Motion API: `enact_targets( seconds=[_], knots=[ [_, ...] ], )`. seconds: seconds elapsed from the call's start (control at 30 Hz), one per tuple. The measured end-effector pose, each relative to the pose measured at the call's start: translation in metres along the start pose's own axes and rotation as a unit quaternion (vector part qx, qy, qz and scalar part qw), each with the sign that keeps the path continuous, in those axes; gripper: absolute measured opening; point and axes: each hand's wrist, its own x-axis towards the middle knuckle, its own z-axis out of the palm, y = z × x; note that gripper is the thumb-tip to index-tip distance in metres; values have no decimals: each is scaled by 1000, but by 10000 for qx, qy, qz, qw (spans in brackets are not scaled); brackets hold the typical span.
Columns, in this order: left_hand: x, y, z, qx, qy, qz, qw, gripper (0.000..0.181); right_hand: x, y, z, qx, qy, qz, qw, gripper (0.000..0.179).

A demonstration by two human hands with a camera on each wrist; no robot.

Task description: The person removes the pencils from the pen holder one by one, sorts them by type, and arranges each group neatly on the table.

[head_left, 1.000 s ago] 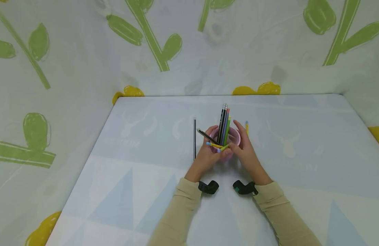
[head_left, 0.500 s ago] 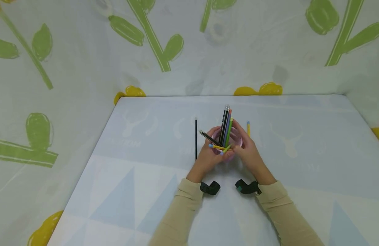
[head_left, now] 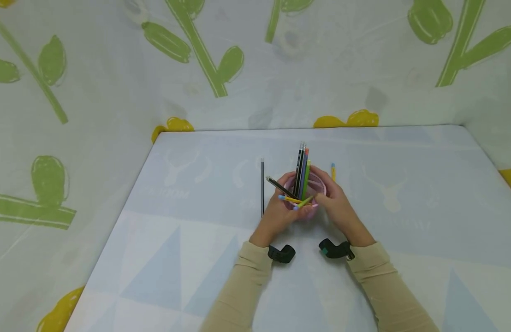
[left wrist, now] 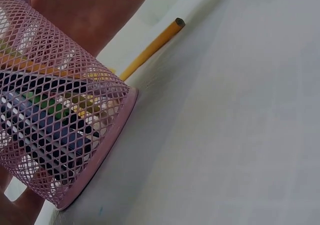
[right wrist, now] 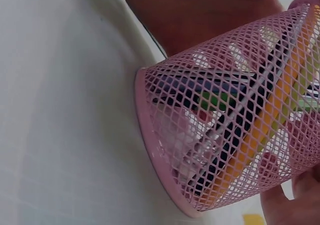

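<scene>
A pink mesh pencil cup (head_left: pixel 322 183) stands at mid table in the head view, held between both hands. My left hand (head_left: pixel 275 216) grips its left side, thumb across the near rim. On the other side my right hand (head_left: pixel 339 211) curls round the wall, its thumb at the rim. Black pencils (head_left: pixel 298 168) and a green pencil (head_left: pixel 306 177) stand upright inside. Another black pencil (head_left: pixel 278 186) leans left over the rim, with a yellow pencil (head_left: pixel 288 198) and a yellow-green pencil (head_left: pixel 304 202) low across the near side. Through the mesh (right wrist: pixel 220 110) the pencils' lower parts show.
Left of the cup a black pencil (head_left: pixel 262 186) lies on the pale patterned tabletop (head_left: pixel 189 258). Behind my right hand lies a yellow pencil (head_left: pixel 333 171). Patterned fabric walls (head_left: pixel 280 92) rise at the table's back and sides.
My right hand has shifted slightly outward and its fingers have closed further round the cup's right side. The cup, its pencils and my left hand stay nearly in place.
</scene>
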Motion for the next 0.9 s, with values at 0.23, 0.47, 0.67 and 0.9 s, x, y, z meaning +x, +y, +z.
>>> enact_targets(
  seconds=[0.23, 0.47, 0.67, 0.9],
  knots=[
    [1, 2, 0, 397, 10, 74, 9992, 78, 2, 0, -1, 270, -55, -22, 9996, 64],
    [0, 3, 1, 393, 26, 11, 9992, 77, 1, 2, -1, 425, -204, 5, 9989, 63],
    [-1, 2, 1, 152, 13, -213, 9997, 77, 1, 1, -2, 326, -224, 99, 9992, 70],
    [-1, 2, 1, 136, -32, -183, 9997, 76, 2, 1, -5, 265, -296, 221, 9990, 73]
  ],
)
